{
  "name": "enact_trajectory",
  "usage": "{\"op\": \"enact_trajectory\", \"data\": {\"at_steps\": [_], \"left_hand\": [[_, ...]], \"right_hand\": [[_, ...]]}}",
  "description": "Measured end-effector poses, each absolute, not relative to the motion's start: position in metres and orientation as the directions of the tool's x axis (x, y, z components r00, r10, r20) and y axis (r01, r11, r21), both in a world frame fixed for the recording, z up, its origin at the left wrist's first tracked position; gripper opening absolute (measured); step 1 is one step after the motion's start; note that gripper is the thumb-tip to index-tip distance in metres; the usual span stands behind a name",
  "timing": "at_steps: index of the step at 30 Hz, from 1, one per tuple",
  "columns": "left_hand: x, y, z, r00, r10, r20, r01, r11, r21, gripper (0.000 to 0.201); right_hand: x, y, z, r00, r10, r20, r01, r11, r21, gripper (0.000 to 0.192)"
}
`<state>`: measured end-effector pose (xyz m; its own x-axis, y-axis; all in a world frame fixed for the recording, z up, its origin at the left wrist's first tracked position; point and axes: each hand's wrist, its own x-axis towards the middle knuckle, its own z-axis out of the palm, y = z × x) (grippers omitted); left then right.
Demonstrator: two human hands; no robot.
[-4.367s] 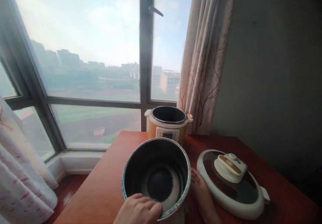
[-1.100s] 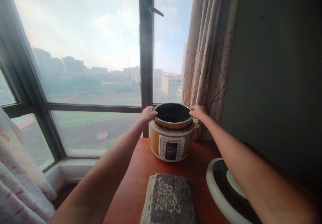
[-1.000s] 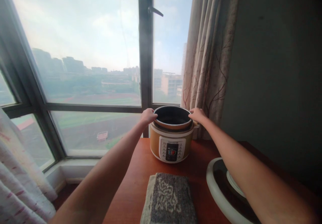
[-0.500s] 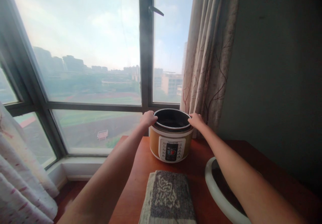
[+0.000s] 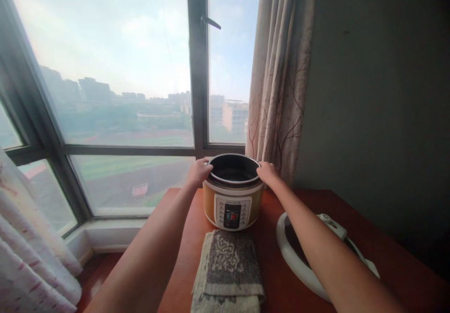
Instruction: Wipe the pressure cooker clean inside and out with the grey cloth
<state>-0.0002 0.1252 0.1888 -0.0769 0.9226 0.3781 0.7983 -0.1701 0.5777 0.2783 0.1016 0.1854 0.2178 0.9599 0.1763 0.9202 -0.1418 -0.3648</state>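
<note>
A yellow and white electric cooker (image 5: 208,200) with a front control panel stands at the table's far side. In its top sits a dark inner pot (image 5: 235,167) with a pale rim. My left hand (image 5: 200,171) is closed on the left side of that rim, thumb over the edge. On the opposite side my right hand (image 5: 267,172) grips the rim the same way. The pot's inside is dark, and no contents can be made out. Just in front of the cooker lies a folded grey and cream towel (image 5: 228,261).
The cooker's white-edged lid (image 5: 293,261) rests on the reddish wooden table (image 5: 176,252), partly hidden by my right forearm. Behind the cooker are a window frame (image 5: 199,93) and a long curtain (image 5: 277,83). Another curtain (image 5: 31,252) hangs at lower left.
The view has shifted a little, so the cooker, towel and lid appear further left and more of the lid shows. Both hands stay on the pot's rim.
</note>
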Motion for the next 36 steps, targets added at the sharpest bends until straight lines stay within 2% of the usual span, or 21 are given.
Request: {"op": "enact_trajectory", "data": {"at_steps": [13, 18, 24, 27, 28, 29, 30, 33, 36], "left_hand": [[-0.006, 0.095, 0.184, -0.122, 0.927, 0.356, 0.772, -0.136, 0.621, 0.044], [-0.008, 0.095, 0.182, -0.121, 0.927, 0.356, 0.753, -0.148, 0.641, 0.045], [-0.008, 0.094, 0.179, -0.111, 0.909, 0.402, 0.745, -0.192, 0.639, 0.041], [-0.007, 0.090, 0.177, -0.129, 0.889, 0.439, 0.740, -0.208, 0.640, 0.040], [-0.006, 0.088, 0.176, -0.141, 0.880, 0.453, 0.736, -0.213, 0.643, 0.039], [-0.006, 0.086, 0.174, -0.155, 0.871, 0.467, 0.730, -0.217, 0.648, 0.039], [-0.005, 0.084, 0.172, -0.170, 0.861, 0.480, 0.723, -0.222, 0.654, 0.039], [-0.006, 0.078, 0.162, -0.211, 0.832, 0.514, 0.686, -0.248, 0.684, 0.038], [-0.008, 0.073, 0.148, -0.273, 0.839, 0.470, 0.370, -0.359, 0.856, 0.036]], "right_hand": [[0.272, 0.067, 0.183, 0.244, 0.930, 0.276, 0.902, -0.113, -0.417, 0.034], [0.273, 0.063, 0.180, 0.243, 0.907, 0.345, 0.880, -0.056, -0.472, 0.033], [0.281, 0.038, 0.147, 0.204, 0.850, 0.485, 0.806, 0.135, -0.576, 0.049], [0.299, 0.009, 0.120, 0.135, 0.769, 0.624, 0.721, 0.356, -0.595, 0.055], [0.309, 0.000, 0.112, 0.098, 0.722, 0.685, 0.717, 0.426, -0.551, 0.056], [0.321, -0.009, 0.103, 0.079, 0.688, 0.721, 0.769, 0.418, -0.484, 0.056], [0.334, -0.016, 0.095, 0.067, 0.682, 0.729, 0.834, 0.363, -0.416, 0.055], [0.379, -0.032, 0.067, 0.096, 0.748, 0.656, 0.972, 0.072, -0.225, 0.044], [0.417, -0.040, 0.036, 0.141, 0.809, 0.571, 0.990, -0.119, -0.076, 0.040]]}}
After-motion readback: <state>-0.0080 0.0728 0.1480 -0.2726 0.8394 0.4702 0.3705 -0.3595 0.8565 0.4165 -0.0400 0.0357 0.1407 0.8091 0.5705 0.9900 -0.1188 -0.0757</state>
